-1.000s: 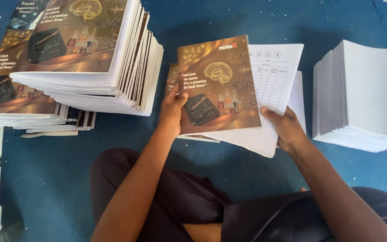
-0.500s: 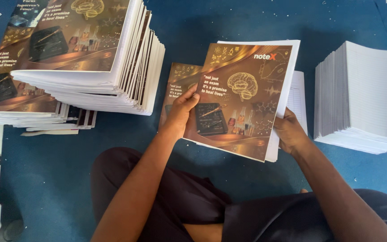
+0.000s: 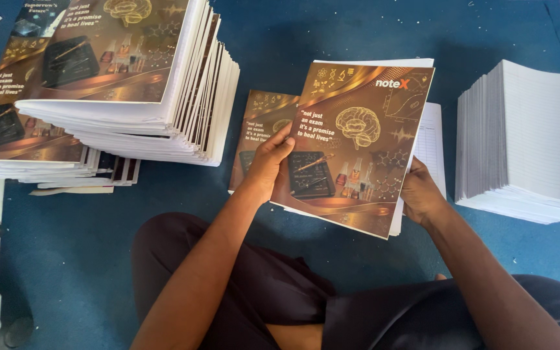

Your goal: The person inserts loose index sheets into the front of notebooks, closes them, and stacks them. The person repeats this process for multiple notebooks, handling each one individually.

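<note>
Left hand [image 3: 270, 162] gripped booklet [image 3: 358, 142] at its left edge, thumb on cover, fingers beneath. Right hand [image 3: 419, 194] held right edge, fingers curled under. Booklet was tilted above blue floor [image 3: 332, 39], over sheets [image 3: 432, 146], btwn cover stack [image 3: 118, 71] & paper stack [image 3: 533, 139].

We see even, bright daylight with soft, short shadows under the tall stack of booklets [image 3: 124, 84]. Its glossy top cover carries a faint sheen. Right of it, the white paper pile [image 3: 529, 139] looks nearly washed out. Focus is sharp; edges bend slightly.
</note>
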